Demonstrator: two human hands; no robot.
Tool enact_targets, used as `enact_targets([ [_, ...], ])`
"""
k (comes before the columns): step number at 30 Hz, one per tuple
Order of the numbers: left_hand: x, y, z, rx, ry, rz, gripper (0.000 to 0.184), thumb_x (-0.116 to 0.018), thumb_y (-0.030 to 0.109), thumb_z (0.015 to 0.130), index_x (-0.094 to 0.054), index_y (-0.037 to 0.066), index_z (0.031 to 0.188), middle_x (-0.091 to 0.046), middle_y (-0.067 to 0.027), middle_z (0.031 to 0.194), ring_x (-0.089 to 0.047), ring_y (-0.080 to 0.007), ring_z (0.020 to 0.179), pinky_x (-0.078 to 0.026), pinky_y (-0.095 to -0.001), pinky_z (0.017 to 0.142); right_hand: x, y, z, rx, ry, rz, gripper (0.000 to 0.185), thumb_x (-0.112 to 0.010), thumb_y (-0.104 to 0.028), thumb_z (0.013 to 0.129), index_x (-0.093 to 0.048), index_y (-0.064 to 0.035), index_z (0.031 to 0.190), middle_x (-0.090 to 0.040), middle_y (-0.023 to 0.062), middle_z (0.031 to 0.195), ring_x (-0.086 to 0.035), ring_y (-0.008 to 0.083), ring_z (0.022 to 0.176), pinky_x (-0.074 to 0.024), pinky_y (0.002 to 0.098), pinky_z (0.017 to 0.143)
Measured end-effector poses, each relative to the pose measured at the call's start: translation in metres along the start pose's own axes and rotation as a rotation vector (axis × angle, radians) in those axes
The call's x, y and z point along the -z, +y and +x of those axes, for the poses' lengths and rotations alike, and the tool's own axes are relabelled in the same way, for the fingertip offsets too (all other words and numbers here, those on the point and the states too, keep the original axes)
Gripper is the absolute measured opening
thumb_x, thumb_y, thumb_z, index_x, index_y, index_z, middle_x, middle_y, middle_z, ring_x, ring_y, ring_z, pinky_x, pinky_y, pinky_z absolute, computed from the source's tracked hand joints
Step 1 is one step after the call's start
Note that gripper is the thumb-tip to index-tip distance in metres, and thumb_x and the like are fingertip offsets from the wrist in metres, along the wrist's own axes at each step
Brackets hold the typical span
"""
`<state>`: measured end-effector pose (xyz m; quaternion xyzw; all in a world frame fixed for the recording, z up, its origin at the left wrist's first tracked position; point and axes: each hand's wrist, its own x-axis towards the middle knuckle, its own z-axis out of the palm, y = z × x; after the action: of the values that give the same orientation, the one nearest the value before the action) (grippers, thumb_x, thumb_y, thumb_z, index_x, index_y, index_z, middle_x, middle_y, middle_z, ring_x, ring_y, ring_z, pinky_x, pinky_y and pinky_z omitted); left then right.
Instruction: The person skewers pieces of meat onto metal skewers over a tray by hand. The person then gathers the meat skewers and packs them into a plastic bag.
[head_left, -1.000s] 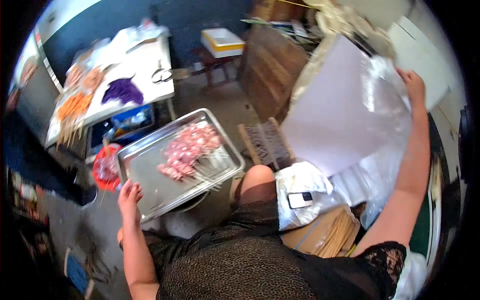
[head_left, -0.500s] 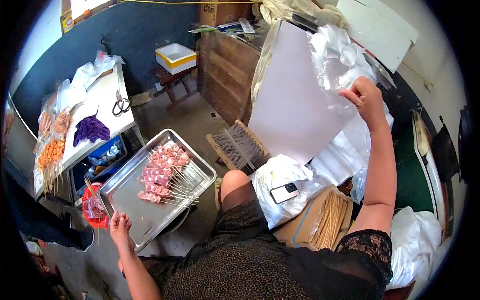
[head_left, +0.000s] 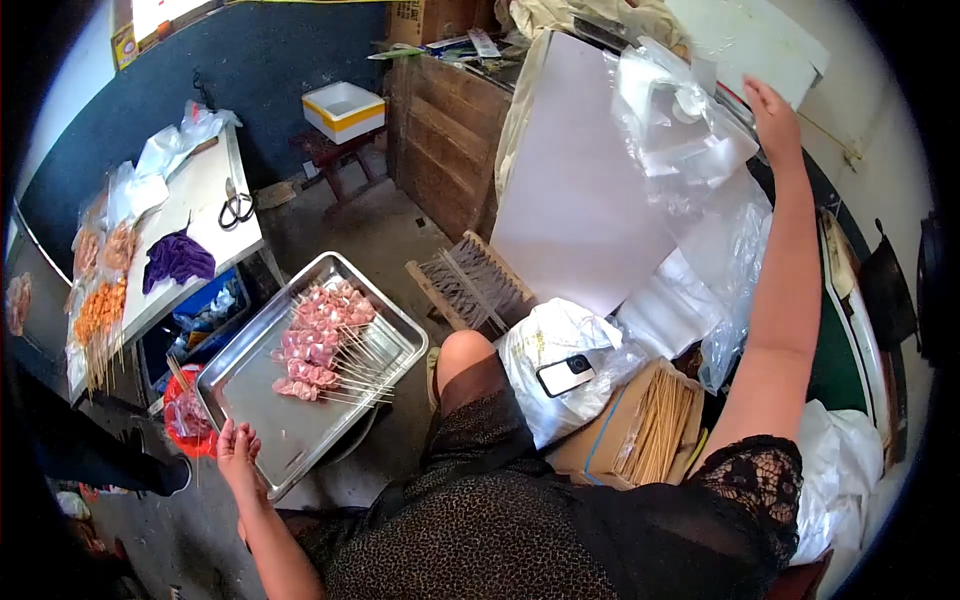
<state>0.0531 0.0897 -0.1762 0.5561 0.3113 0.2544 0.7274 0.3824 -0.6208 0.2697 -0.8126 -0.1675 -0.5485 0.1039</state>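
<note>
My left hand [head_left: 238, 455] is beside the near-left edge of a metal tray [head_left: 235, 392], its fingers loosely bent and apart, holding nothing that I can see. Skewers of pink meat [head_left: 318, 335] lie in a row on the tray, their sticks pointing right. At the upper right, my right hand [head_left: 774, 115] has its fingers stretched out beside clear plastic bags [head_left: 690, 140]. These bags lie crumpled over the upper right part of a pale sheet-like surface [head_left: 580, 170]. Nothing shows in that hand.
A white table [head_left: 190, 210] at left bears a purple cloth [head_left: 178, 258], scissors [head_left: 236, 206] and orange skewers [head_left: 101, 310]. A phone [head_left: 565, 375] rests on a white bag [head_left: 535, 335] beside a box of sticks [head_left: 655, 425]. Another person's dark-clothed leg [head_left: 100, 440] is at left.
My right hand has moved up and right, and its fingers have straightened from a pinch. The clear bags have shifted and spread. My left hand stays beside the tray. The view has turned right and steadied.
</note>
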Motion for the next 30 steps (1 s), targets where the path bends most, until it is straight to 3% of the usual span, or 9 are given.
enact_targets([
  [2,0.000,0.001,0.001,0.003,-0.004,0.005,0.040,-0.056,0.011,0.088,-0.046,0.005,0.126,-0.061,-0.0049,0.101,-0.059,-0.0127,0.085,-0.049,-0.0249,0.071,-0.015,0.002,0.009,-0.502,-0.380,0.283,0.038,-0.057,-0.022,0.086,-0.055,-0.0052,0.120,-0.062,0.0086,0.105,-0.059,0.0143,0.082,-0.0461,0.0265,0.076],
  [6,-0.002,-0.001,-0.001,0.007,-0.002,-0.006,0.037,-0.057,0.011,0.088,-0.047,0.005,0.124,-0.061,-0.0042,0.100,-0.060,-0.0111,0.082,-0.049,-0.0228,0.068,-0.031,-0.022,0.014,-0.352,-0.327,0.003,0.036,-0.061,-0.025,0.083,-0.060,-0.0060,0.114,-0.064,0.0086,0.101,-0.060,0.0160,0.079,-0.0460,0.0288,0.075],
  [9,0.005,-0.004,0.003,0.005,-0.009,-0.017,0.037,-0.057,0.010,0.089,-0.047,0.004,0.124,-0.062,-0.0044,0.100,-0.060,-0.0111,0.082,-0.049,-0.0225,0.068,-0.042,-0.004,0.021,-0.299,-0.509,-0.153,0.032,-0.065,-0.030,0.080,-0.066,-0.0068,0.102,-0.066,0.0057,0.087,-0.060,0.0147,0.075,-0.0456,0.0283,0.072],
  [12,0.006,-0.004,0.003,-0.004,-0.016,-0.038,0.037,-0.056,0.010,0.089,-0.047,0.004,0.124,-0.062,-0.0047,0.100,-0.060,-0.0111,0.082,-0.049,-0.0223,0.067,-0.033,-0.038,0.021,-0.386,-0.293,-0.125,0.033,-0.066,-0.036,0.079,-0.069,-0.0066,0.093,-0.065,0.0024,0.079,-0.058,0.0121,0.074,-0.0445,0.0269,0.070],
  [20,-0.004,0.002,-0.001,0.004,-0.014,-0.028,0.037,-0.056,0.010,0.089,-0.046,0.004,0.124,-0.061,-0.0054,0.101,-0.060,-0.0121,0.084,-0.049,-0.0226,0.069,-0.005,-0.096,0.000,-0.177,0.167,0.261,0.030,-0.062,-0.034,0.084,-0.060,-0.0040,0.087,-0.058,0.0026,0.069,-0.055,0.0133,0.069,-0.0437,0.0259,0.068],
  [22,-0.008,0.004,-0.003,0.013,-0.013,-0.012,0.038,-0.056,0.010,0.089,-0.046,0.003,0.125,-0.061,-0.0054,0.101,-0.060,-0.0124,0.084,-0.049,-0.0228,0.069,-0.007,-0.115,-0.033,0.045,0.124,0.107,0.025,-0.060,-0.029,0.086,-0.059,-0.0036,0.086,-0.054,0.0009,0.072,-0.048,0.0078,0.068,-0.0417,0.0233,0.065],
  [24,-0.008,0.002,-0.002,0.012,-0.023,-0.016,0.038,-0.056,0.010,0.089,-0.045,0.003,0.125,-0.061,-0.0056,0.101,-0.060,-0.0126,0.084,-0.049,-0.0231,0.069,-0.022,-0.127,-0.071,-0.114,-0.133,0.124,0.022,-0.060,-0.025,0.086,-0.058,-0.0038,0.085,-0.058,0.0064,0.072,-0.054,0.0131,0.066,-0.0435,0.0271,0.062],
  [26,-0.005,0.000,-0.002,0.012,-0.035,-0.016,0.038,-0.056,0.010,0.089,-0.045,0.003,0.125,-0.061,-0.0058,0.102,-0.060,-0.0127,0.085,-0.049,-0.0234,0.069,-0.045,-0.100,-0.104,-0.033,-0.321,-0.118,0.019,-0.057,-0.025,0.086,-0.059,-0.0068,0.089,-0.063,0.0129,0.076,-0.061,0.0302,0.070,-0.0465,0.0380,0.062],
  [30,-0.001,-0.003,0.002,0.009,-0.054,-0.038,0.038,-0.055,0.010,0.089,-0.045,0.002,0.125,-0.061,-0.0072,0.103,-0.059,-0.0130,0.085,-0.049,-0.0236,0.070,-0.029,-0.130,-0.112,-0.103,-0.321,-0.080,0.019,-0.058,-0.026,0.086,-0.059,-0.0066,0.088,-0.063,0.0120,0.079,-0.060,0.0315,0.072,-0.0461,0.0397,0.062],
])
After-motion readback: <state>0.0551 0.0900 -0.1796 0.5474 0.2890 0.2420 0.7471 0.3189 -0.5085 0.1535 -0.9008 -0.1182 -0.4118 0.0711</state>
